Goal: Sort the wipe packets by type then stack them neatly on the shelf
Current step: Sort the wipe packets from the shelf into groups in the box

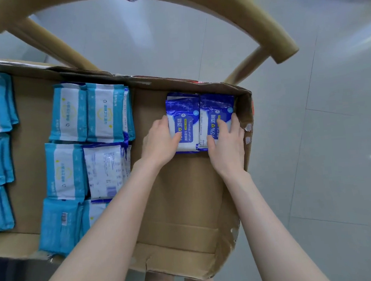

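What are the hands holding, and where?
Left hand grips left alcohol wipe packet, near-left edge; right hand presses on right packet, near end.

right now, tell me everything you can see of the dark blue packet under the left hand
The dark blue alcohol wipes packet is glossy plastic film, blue at the far end, white nearer, printed "Alcohol Wipes". It lies flat in the far right corner of the cardboard box, touching a matching packet. The left hand grips its near left edge, thumb on top.
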`<state>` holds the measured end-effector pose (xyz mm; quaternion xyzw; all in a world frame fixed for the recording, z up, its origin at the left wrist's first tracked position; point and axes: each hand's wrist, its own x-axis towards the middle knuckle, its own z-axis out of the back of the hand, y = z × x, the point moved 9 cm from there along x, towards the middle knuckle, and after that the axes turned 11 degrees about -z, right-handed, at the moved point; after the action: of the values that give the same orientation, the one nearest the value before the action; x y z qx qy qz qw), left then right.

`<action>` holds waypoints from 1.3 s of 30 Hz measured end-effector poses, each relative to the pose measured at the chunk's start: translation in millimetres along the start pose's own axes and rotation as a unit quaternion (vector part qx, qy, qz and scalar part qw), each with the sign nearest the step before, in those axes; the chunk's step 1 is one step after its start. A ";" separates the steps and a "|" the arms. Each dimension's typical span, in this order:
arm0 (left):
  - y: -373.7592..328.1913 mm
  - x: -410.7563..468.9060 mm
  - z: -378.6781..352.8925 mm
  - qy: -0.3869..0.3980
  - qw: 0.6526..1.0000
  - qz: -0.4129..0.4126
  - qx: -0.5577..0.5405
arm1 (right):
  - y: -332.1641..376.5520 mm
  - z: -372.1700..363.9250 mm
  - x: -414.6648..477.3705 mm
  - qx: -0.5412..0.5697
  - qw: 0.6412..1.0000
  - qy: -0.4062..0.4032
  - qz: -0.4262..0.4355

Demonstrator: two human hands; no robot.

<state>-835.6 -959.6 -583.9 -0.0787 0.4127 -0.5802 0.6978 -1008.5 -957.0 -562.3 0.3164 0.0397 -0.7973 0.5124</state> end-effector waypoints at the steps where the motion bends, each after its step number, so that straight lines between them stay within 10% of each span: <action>1: -3.4 -7.6 6.1 0.004 1.000 -0.010 0.017 | 2.9 3.5 -6.0 -0.003 1.000 0.003 0.009; 19: 78.2 -213.8 121.6 -0.133 0.991 -0.002 -0.023 | 93.4 -8.6 -197.7 0.052 0.982 0.006 0.180; 39: 260.6 -245.0 103.0 -0.035 0.987 0.121 -0.104 | 112.0 -185.7 -273.0 0.097 0.993 0.059 -0.040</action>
<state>-569.4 -701.4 -551.9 -0.1202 0.4530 -0.4419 0.7649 -753.1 -721.7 -532.3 0.4093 0.0054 -0.7973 0.4437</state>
